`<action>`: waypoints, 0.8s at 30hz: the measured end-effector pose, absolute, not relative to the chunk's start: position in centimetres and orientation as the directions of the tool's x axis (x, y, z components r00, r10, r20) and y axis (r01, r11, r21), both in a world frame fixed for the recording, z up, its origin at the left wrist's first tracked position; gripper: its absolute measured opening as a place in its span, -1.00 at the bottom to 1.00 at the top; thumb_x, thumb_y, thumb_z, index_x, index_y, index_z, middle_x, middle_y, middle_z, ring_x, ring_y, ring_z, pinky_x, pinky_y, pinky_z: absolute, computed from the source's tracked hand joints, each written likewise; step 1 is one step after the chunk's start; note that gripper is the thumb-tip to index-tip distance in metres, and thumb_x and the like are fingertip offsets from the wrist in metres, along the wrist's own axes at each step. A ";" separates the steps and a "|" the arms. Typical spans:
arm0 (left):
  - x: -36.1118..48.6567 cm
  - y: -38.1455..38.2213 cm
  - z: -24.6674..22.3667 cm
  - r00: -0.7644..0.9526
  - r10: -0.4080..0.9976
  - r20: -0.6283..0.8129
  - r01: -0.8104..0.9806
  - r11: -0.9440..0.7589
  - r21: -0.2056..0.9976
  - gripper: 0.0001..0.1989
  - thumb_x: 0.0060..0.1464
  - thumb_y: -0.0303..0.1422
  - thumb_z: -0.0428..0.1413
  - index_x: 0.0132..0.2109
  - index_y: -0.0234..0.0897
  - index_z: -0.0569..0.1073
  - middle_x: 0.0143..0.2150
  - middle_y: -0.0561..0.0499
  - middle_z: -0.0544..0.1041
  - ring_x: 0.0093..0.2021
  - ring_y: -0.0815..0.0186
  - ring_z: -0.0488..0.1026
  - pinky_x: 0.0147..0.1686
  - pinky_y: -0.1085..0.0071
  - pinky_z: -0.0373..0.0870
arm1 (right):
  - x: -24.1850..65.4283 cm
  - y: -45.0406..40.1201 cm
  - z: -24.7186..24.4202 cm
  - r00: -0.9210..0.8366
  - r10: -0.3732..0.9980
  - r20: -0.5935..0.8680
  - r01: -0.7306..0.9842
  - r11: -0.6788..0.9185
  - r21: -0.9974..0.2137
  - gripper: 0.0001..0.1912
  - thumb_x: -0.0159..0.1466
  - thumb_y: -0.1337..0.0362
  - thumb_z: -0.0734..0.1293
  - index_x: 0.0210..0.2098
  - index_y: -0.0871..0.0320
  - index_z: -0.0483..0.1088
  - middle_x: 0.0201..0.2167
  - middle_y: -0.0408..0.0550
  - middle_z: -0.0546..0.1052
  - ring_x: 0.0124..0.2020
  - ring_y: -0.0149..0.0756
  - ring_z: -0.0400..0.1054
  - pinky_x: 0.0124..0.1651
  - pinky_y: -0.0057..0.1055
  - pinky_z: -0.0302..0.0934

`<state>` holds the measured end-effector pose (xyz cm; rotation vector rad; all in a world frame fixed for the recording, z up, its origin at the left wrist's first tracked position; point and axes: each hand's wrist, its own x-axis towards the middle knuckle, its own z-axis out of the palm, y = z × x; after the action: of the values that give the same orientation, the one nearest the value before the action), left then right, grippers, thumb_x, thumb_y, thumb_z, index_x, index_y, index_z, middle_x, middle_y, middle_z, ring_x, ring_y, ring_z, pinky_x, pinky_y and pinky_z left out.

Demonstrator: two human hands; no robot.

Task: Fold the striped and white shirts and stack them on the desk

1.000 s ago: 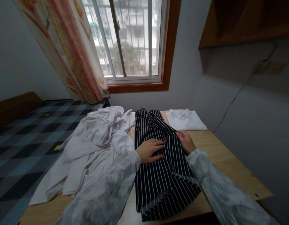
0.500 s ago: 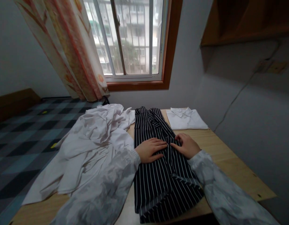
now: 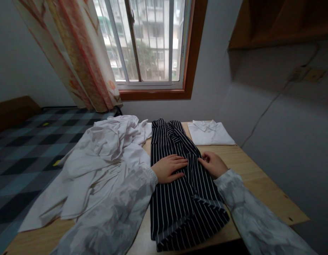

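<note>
A black garment with thin white stripes [image 3: 169,202] lies lengthwise on the wooden table, its hem towards me and its gathered end towards the window. My left hand [image 3: 170,168] rests flat on its middle, fingers stretched out to the right. At the garment's right edge, my right hand [image 3: 213,164] has its fingers curled in, with thumb and fingertips closed on the cloth there. Some creases run through the cloth between the two hands. Part of the right fingertips is hidden.
A loose heap of white cloth [image 3: 108,148] covers the table's left side. A folded white shirt [image 3: 211,134] lies at the back right of the table [image 3: 259,187]. Left is a bed with a checked cover [image 3: 23,156]; a shelf [image 3: 281,28] hangs upper right.
My right hand has shifted slightly right, away from my left hand, to the garment's edge. My left hand stays flat on the cloth. The view has tilted a little.
</note>
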<state>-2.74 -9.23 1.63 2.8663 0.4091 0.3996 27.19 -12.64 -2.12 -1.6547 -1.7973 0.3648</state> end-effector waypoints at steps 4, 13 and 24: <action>-2.7 -9.2 1.6 0.922 0.299 0.247 0.238 -0.938 0.251 -0.47 0.46 -0.11 0.04 0.45 -0.16 0.40 0.47 -0.15 0.44 0.47 0.00 0.36 0.50 -0.05 0.21 | 27.4 -12.8 -1.2 0.117 0.959 0.258 0.647 0.123 -0.752 -0.64 0.40 -0.04 0.28 -0.35 0.06 0.50 -0.43 -0.07 0.60 -0.36 -0.16 0.48 -0.27 -0.32 0.26; -2.7 -9.1 1.4 0.929 0.291 0.228 0.234 -0.940 0.249 -0.42 0.47 -0.15 0.03 0.54 -0.03 0.27 0.53 -0.05 0.34 0.50 0.02 0.32 0.51 -0.04 0.19 | 29.7 -12.8 -1.2 0.111 0.980 0.166 0.772 0.020 -0.636 -0.61 0.37 0.01 0.29 -0.36 0.07 0.65 -0.46 -0.01 0.66 -0.39 -0.15 0.52 -0.30 -0.33 0.23; -2.7 -9.6 2.1 0.889 0.351 0.293 0.280 -0.924 0.260 -0.43 0.37 -0.24 0.10 0.46 -0.20 0.34 0.48 -0.19 0.40 0.43 0.00 0.38 0.47 -0.01 0.26 | 28.9 -13.6 -1.1 0.069 0.987 0.147 0.810 0.030 -0.586 -0.59 0.23 -0.15 0.46 -0.49 0.03 0.51 -0.53 -0.07 0.56 -0.48 -0.19 0.41 -0.40 -0.33 0.15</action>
<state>-2.68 -9.58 2.05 2.8458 0.4810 0.4996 28.93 -13.57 -1.11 -1.8209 -1.7816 0.4323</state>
